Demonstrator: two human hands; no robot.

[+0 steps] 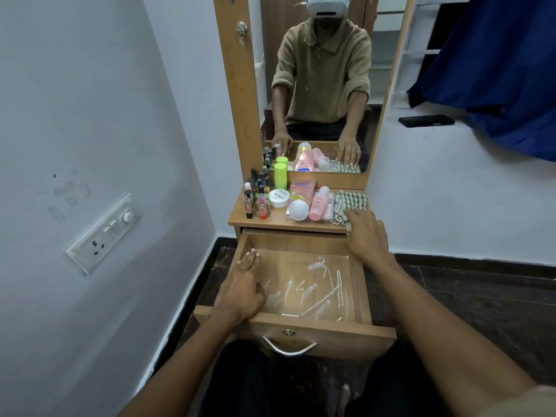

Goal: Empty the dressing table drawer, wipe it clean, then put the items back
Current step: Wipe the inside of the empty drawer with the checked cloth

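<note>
The wooden drawer (358, 284) is pulled out and holds nothing; white powdery streaks (313, 293) mark its bottom. My left hand (243, 284) lies flat on the drawer's left side, fingers apart, holding nothing. My right hand (365, 233) reaches over the drawer's back right corner, fingers touching the checked cloth (350, 200) on the tabletop. The removed items stand on the dressing table top (237, 219): several nail polish bottles (255, 194), a green bottle (280, 176), a white jar (279, 198), a pink tube (302, 189), a pink bottle (319, 203) and a white ball (298, 210).
A mirror (319, 85) rises behind the tabletop. A white wall with a switch panel (103, 233) lies left. A ledge at right carries a black phone (425, 121) beside a blue curtain (496, 70). The drawer's metal handle (288, 347) faces my lap.
</note>
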